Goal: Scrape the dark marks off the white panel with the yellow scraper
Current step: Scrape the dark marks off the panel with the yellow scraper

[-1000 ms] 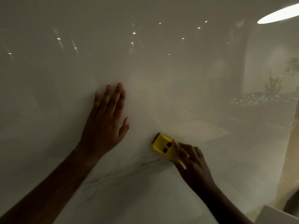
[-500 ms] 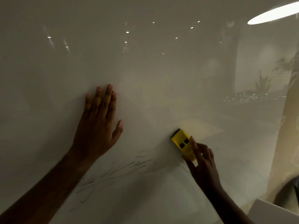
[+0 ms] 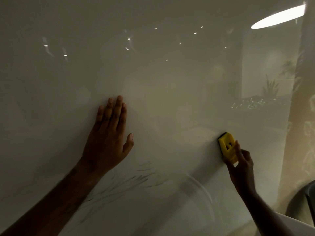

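Note:
A glossy white panel [image 3: 162, 99] fills most of the head view. Faint dark streaks [image 3: 129, 183] fan across its lower middle. My left hand [image 3: 109, 137] lies flat on the panel with straight fingers, just above and left of the streaks. My right hand [image 3: 242, 166] grips the yellow scraper [image 3: 227, 147] at the right side; the scraper's dark blade end points up and left against the panel. The scraper sits well to the right of the streaks, apart from them.
The panel's right edge [image 3: 289, 133] runs down beside a pale patterned surface [image 3: 305, 142]. A white corner [image 3: 293, 223] and a dark rounded object [image 3: 306, 198] sit at the bottom right. A bright oval lamp reflection [image 3: 277, 16] shows at the top right.
My right hand has carried the scraper to the right and slightly up, away from the dark streaks. My left hand has stayed flat on the panel.

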